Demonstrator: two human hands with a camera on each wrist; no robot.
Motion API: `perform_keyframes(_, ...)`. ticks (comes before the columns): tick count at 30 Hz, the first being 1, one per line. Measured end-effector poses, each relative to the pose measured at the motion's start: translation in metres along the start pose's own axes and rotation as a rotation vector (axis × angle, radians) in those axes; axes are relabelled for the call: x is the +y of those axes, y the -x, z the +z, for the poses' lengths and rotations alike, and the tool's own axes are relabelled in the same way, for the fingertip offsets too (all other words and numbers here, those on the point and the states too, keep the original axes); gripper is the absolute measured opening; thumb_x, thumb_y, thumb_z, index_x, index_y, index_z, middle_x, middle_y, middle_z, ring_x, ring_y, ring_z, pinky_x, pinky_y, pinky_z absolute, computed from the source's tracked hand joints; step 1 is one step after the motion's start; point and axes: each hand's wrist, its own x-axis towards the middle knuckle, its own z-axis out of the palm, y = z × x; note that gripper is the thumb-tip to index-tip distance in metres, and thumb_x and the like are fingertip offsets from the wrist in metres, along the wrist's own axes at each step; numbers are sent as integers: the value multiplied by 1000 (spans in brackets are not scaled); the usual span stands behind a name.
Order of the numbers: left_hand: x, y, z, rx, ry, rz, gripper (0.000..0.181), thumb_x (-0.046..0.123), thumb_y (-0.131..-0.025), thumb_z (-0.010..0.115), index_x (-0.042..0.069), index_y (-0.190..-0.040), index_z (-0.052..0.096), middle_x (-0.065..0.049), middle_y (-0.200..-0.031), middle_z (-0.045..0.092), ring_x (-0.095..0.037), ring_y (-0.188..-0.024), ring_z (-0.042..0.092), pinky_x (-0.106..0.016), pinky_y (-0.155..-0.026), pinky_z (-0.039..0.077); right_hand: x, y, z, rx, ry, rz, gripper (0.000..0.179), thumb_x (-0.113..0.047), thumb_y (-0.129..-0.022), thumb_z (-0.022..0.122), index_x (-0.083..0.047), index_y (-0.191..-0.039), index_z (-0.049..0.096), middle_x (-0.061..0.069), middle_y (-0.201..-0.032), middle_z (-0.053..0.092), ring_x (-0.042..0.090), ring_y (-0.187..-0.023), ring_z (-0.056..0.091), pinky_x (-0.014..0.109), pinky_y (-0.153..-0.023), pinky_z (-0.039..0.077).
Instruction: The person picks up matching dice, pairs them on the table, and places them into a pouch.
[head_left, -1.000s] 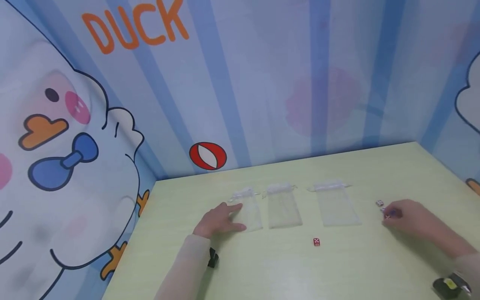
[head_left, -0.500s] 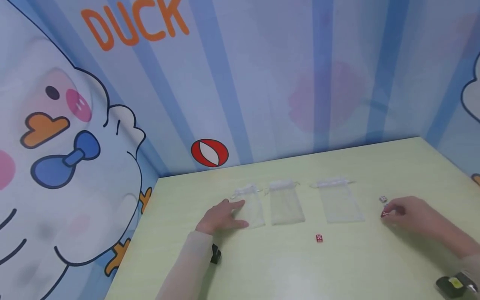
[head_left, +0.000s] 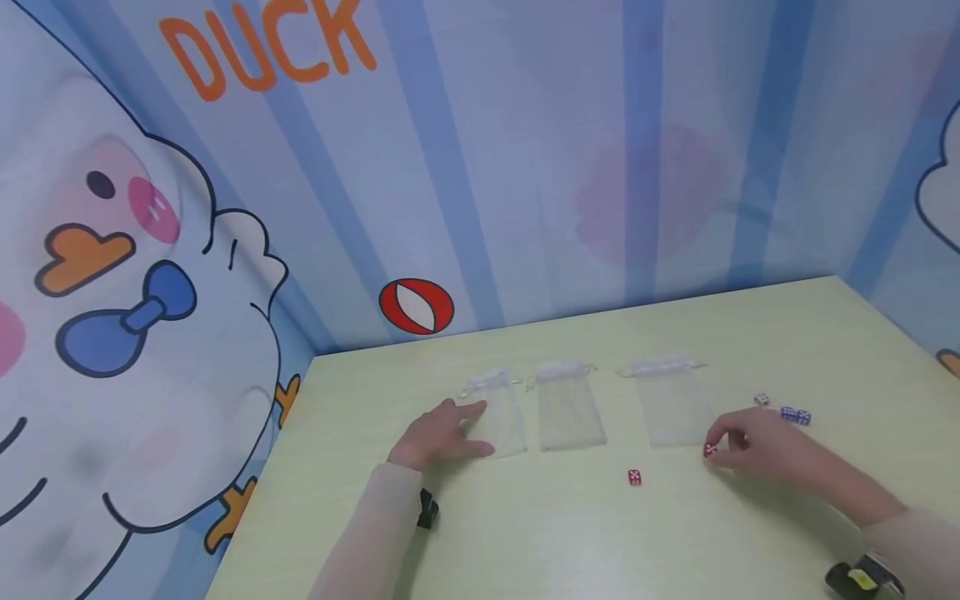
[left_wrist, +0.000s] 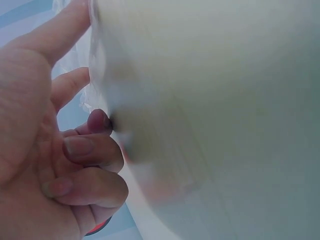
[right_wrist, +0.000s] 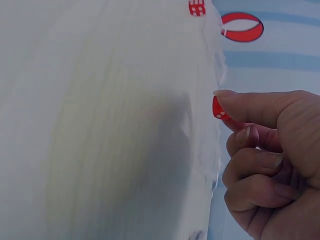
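Note:
My right hand (head_left: 772, 446) pinches a red die (right_wrist: 219, 107) between thumb and index finger, beside the lower right corner of the right mesh bag (head_left: 667, 408). A second red die (head_left: 634, 477) lies on the table, left of and nearer than that hand. My left hand (head_left: 438, 437) has thumb and index finger spread, touching the left mesh bag (head_left: 504, 421). Its other fingers (left_wrist: 95, 185) are loosely bent in the left wrist view. Between those two bags lies the middle mesh bag (head_left: 570, 408). All three are sheer, white and flat, with drawstring tops at the far side.
Beyond the right hand lie a white die (head_left: 762, 399) and two blue dice (head_left: 795, 415) side by side. The pale table (head_left: 555, 533) meets a printed blue backdrop (head_left: 510, 167) at its back and sides.
My right hand has picked up a red die from the group at the right and moved left with it, uncovering the blue dice. My left hand stays on its bag.

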Motion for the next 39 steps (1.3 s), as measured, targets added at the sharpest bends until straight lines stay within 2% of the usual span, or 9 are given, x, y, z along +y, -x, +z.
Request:
perform_keyframes(2, -1, 0, 0, -2, 1, -4, 77, 54, -83, 74, 30, -150, 45, -19, -150, 42, -36, -137, 38, -55, -105, 36, -7, -3, 6, -30, -18, 25, 8, -14, -84, 77, -12, -91, 71, -7, -63, 48, 6, -55, 41, 24, -51, 35)
perform_keyframes(3, -1, 0, 1, -4, 1, -7, 77, 54, -83, 74, 30, -150, 44, -18, -150, 42, -36, -138, 38, -55, -105, 36, -10, -4, 9, -43, -31, 26, 8, -14, -84, 76, -12, -91, 72, -6, -63, 48, 7, -55, 41, 24, -51, 35)
perform_keyframes(15, -1, 1, 0, 4, 16, 1, 77, 53, -83, 74, 29, -151, 44, -20, -150, 41, -37, -137, 38, -56, -104, 37, -35, -20, 35, -101, -46, -54, 7, -14, -84, 77, -15, -88, 72, -8, -62, 48, 6, -55, 43, 24, -52, 36)
perform_keyframes(29, 0, 3, -1, 0, 10, 5, 78, 55, -84, 73, 29, -151, 44, -24, -150, 39, -39, -135, 41, -56, -103, 38, -47, -25, 48, -125, -42, -25, 9, -14, -83, 77, -15, -90, 72, -6, -66, 51, 8, -59, 45, 26, -55, 39)
perform_keyframes(39, -3, 1, 2, -12, 23, -4, 79, 57, -84, 72, 30, -152, 42, -24, -153, 34, -38, -138, 38, -56, -105, 35, -50, -28, 50, -146, -41, -11, 12, -15, -83, 77, -14, -93, 72, -6, -68, 53, 9, -60, 47, 26, -55, 39)
